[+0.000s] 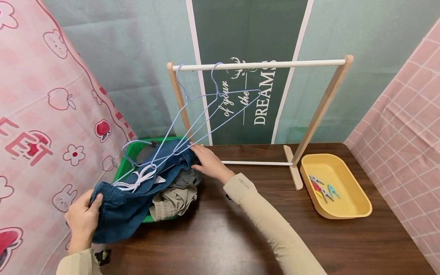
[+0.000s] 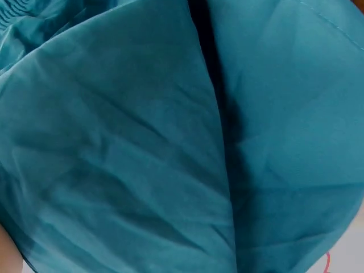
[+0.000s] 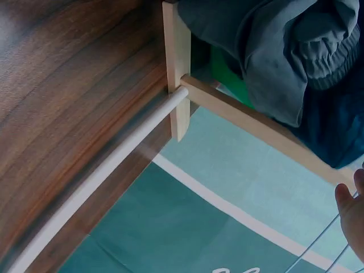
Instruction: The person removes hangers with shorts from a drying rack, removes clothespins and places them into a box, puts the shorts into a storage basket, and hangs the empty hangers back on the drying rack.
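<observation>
Dark blue shorts (image 1: 120,206) with a white drawstring (image 1: 137,179) lie partly over a green basket (image 1: 120,170). My left hand (image 1: 82,214) grips one end of their waistband, thumb on top; blue cloth fills the left wrist view. A light-blue wire hanger (image 1: 128,147) lies over the shorts, its hook toward the left. My right hand (image 1: 209,162) is at the other end of the waistband, its fingers extended and the thumb apart. In the right wrist view, part of that hand (image 3: 354,219) shows beside thin hanger wires.
Two more light-blue hangers (image 1: 217,82) hang on the white rail (image 1: 275,64) of a wooden rack. Grey and beige garments (image 1: 175,200) bulge from the basket. At the right stands a yellow tray (image 1: 350,187) with several clothespins (image 1: 324,191).
</observation>
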The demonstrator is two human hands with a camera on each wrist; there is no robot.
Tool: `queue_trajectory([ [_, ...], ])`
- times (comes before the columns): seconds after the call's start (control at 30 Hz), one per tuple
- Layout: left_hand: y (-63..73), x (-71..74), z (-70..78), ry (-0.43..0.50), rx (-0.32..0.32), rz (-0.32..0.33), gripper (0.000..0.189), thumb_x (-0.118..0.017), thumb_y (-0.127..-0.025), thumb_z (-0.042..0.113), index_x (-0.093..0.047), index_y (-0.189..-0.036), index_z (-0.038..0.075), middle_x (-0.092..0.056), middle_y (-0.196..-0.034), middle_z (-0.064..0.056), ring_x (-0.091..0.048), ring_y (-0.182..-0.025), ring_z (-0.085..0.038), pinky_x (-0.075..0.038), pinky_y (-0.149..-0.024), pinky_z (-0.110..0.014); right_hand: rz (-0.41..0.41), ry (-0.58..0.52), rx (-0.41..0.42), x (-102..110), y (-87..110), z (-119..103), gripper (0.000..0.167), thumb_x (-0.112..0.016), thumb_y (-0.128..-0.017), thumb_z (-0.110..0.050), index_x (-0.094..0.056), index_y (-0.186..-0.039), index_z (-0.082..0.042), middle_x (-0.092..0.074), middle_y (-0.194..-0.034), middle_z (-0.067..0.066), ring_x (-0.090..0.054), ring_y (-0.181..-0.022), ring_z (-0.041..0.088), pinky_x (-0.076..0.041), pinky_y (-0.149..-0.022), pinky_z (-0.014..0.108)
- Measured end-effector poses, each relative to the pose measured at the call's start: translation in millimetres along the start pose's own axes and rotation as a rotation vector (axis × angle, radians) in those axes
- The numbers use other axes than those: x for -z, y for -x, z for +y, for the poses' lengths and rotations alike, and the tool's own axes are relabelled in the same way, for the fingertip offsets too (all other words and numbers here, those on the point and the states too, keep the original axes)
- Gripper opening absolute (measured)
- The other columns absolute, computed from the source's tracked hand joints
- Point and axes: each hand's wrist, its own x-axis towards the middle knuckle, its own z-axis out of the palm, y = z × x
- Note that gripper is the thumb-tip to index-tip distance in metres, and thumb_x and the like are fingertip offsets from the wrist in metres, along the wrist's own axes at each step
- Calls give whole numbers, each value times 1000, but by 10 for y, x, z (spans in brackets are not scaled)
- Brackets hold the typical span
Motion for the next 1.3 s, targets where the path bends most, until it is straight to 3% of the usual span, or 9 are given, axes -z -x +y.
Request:
queue_trajectory([
  [0.27,11,21,-98,84,82,-5,27,-53,-92,26,-59,-86,1,-25,-71,56,-25,-71,30,-27,-66,-53,66,107,102,28,-124,-102,63,-70,-87,-24,-42,-142,-10,-47,-143,12,-42,-135,28,-28,-116,41],
  [0.37,-2,6,-107,101,113,1,21,-53,-91,19,-60,-91,-1,-33,-72,53,-27,-72,28,-27,-69,-49,100,95,98,35,-146,-119,49,-67,-88,-29,-52,-131,-12,-57,-128,10,-50,-124,25,-32,-112,39],
  [0.5,-19,-56,-109,76,125,-23,21,-52,-94,15,-61,-102,-1,-67,-87,12,-45,-76,10,-30,-72,-38,69,26,17,9,-138,-112,31,-59,-93,-30,-60,-116,-10,-64,-116,9,-56,-113,25,-35,-107,41],
  [0.6,-8,-103,-123,64,146,-59,22,-50,-97,13,-59,-108,-3,-63,-105,-25,-56,-88,-24,-32,-76,-36,39,-106,-70,-36,-107,-92,23,-55,-96,-27,-62,-108,-8,-67,-107,10,-59,-105,26,-38,-101,42],
  [0.67,4,-120,-130,66,165,-94,24,-48,-98,12,-57,-112,-6,-58,-113,-32,-52,-99,-44,-35,-82,-40,49,-235,-124,-64,-80,-76,19,-55,-97,-23,-63,-101,-6,-67,-98,11,-60,-97,25,-42,-92,39],
  [0.83,-28,-125,-101,12,225,-267,39,-41,-100,18,-47,-134,-1,-46,-135,-32,-41,-124,-51,-31,-102,-60,123,-463,-219,-102,-26,-34,16,-56,-95,-17,-61,-88,-3,-56,-79,10,-49,-76,21,-40,-72,28],
  [0.93,-59,-152,-20,11,182,-264,46,-38,-98,18,-42,-141,2,-41,-142,-30,-35,-131,-51,-24,-107,-62,136,-512,-259,-107,-6,-12,16,-56,-96,-16,-64,-93,-2,-59,-83,10,-48,-77,18,-39,-73,26],
  [1.13,-123,-299,204,57,-101,-56,36,-47,-99,18,-56,-130,2,-53,-131,-26,-43,-123,-47,-25,-105,-62,152,-562,-301,-86,18,-5,17,-56,-95,-17,-64,-94,-2,-56,-80,9,-47,-77,18,-38,-73,26],
  [1.3,-172,-380,267,-16,-208,-81,24,-55,-96,13,-66,-113,-1,-61,-115,-24,-49,-111,-43,-29,-97,-60,157,-552,-288,-77,12,-12,17,-58,-95,-17,-63,-88,-2,-52,-77,7,-46,-75,18,-36,-70,25],
])
